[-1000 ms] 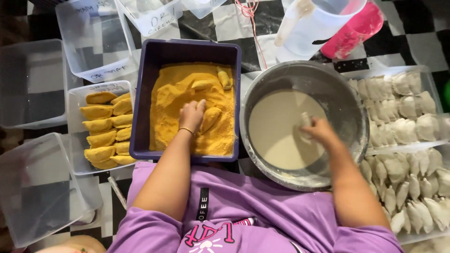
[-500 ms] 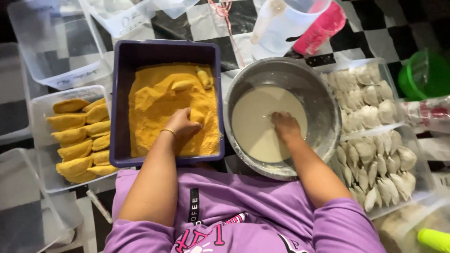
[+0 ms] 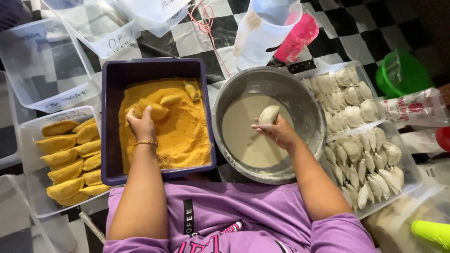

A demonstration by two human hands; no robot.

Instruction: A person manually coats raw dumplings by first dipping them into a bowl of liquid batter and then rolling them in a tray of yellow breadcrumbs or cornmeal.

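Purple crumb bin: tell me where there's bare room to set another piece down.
In the purple bin, the crumb bed's near-right part is free, right of the left hand. Crowded toward the far side, where coated pieces lie by that hand.

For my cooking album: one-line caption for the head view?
Left hand presses a crumbed dumpling in the purple tub; right hand lifts a battered dumpling.
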